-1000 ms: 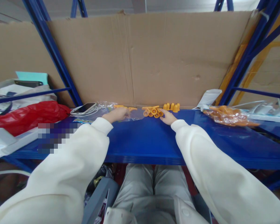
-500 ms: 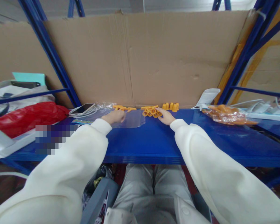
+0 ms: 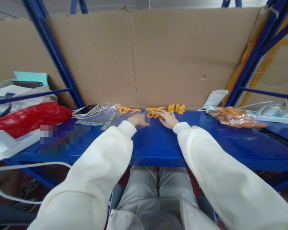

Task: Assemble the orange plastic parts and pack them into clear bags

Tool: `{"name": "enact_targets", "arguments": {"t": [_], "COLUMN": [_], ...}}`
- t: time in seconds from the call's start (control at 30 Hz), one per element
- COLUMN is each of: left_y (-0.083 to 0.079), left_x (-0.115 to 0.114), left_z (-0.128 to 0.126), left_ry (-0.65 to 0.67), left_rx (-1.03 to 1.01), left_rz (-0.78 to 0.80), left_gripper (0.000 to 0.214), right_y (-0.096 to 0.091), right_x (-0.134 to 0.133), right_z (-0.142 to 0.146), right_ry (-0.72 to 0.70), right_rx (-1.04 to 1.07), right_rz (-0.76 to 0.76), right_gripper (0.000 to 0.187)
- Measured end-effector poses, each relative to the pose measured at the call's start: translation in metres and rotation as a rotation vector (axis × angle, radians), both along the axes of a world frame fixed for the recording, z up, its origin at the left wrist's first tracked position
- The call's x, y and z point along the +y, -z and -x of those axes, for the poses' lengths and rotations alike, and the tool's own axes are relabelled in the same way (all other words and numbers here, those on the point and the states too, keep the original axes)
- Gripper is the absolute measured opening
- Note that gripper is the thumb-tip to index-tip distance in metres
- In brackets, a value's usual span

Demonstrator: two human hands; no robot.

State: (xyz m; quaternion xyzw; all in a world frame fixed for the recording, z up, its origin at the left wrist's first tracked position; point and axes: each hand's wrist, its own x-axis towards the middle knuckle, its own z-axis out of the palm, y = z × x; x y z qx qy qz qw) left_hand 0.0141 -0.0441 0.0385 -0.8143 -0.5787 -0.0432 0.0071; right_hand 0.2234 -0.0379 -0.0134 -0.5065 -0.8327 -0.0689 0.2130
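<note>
My left hand (image 3: 138, 120) rests on a clear plastic bag (image 3: 118, 120), its fingers curled at the bag's right end. The bag lies flat on the blue shelf. My right hand (image 3: 168, 119) is over a small heap of orange hollow plastic pieces (image 3: 149, 114), fingers spread and touching them; it hides part of the heap. Several orange cup-shaped pieces (image 3: 180, 109) stand upright just behind that hand. To the left, behind the bag, are thin branched orange pieces (image 3: 125, 109).
The blue shelf (image 3: 158, 148) has a cardboard sheet (image 3: 170, 57) along its back. A phone (image 3: 87, 110) with white cable and a red plastic bag (image 3: 33, 116) lie at left. On the right are a wrapped bag of orange parts (image 3: 232, 117) and a white power strip (image 3: 276, 116).
My left hand has moved right along the clear bag, uncovering the bag's colourful printed strip. My right hand has shifted slightly left, its fingers now spread over the orange pieces.
</note>
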Motion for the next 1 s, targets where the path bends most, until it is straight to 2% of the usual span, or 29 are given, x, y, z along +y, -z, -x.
{"name": "enact_targets", "arguments": {"t": [0.17,0.4,0.77,0.9,1.0], "left_y": [-0.004,0.002,0.009,0.012,0.014], "left_x": [-0.008,-0.013,-0.014,-0.012,-0.009], "left_z": [-0.016,-0.013,-0.012,-0.010,-0.008], "left_ry": [-0.151,-0.245,-0.222,-0.185,-0.154], "left_rx": [0.085,0.061,-0.029,-0.053,-0.088], "left_rz": [-0.020,-0.090,-0.138,-0.180,-0.199], "left_gripper": [0.047,0.042,0.036,0.033,0.029], "right_y": [-0.002,-0.002,-0.017,-0.019,-0.020], "right_x": [-0.002,-0.001,-0.002,0.000,0.002], "right_z": [0.001,0.009,0.039,0.039,0.029], "right_ry": [0.015,0.068,0.262,0.311,0.326], "right_rx": [-0.033,-0.059,-0.208,-0.151,-0.019], "right_rz": [0.009,-0.049,-0.163,-0.165,-0.187], "right_gripper": [0.062,0.059,0.041,0.038,0.034]}}
